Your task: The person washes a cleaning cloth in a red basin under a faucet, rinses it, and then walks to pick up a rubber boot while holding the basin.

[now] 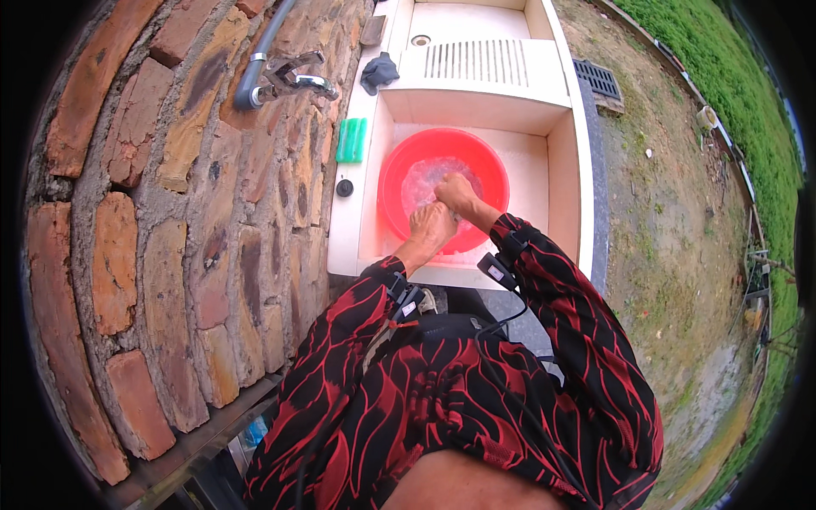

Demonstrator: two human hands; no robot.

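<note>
A round red plastic basin [491,153] sits in the near bowl of a pale sink [564,172]. Foamy water [424,175] covers the bottom of the basin. Over its near side, my left hand [430,223] and my right hand [456,191] come together, both with curled fingers. The right one is slightly farther from me, and the two touch or nearly touch. A small greyish patch shows beside my left hand, too little to name. My fingertips and whatever lies between them are hidden by the backs of the hands.
Left on the sink rim lie a green ribbed soap bar [350,140], a black drain plug [344,187] and a dark cloth [379,73]. A metal tap [296,80] juts from the brick wall [210,191]. Beyond the bowl is a slotted washboard [475,62]. A cable [503,325] hangs from my right wrist device.
</note>
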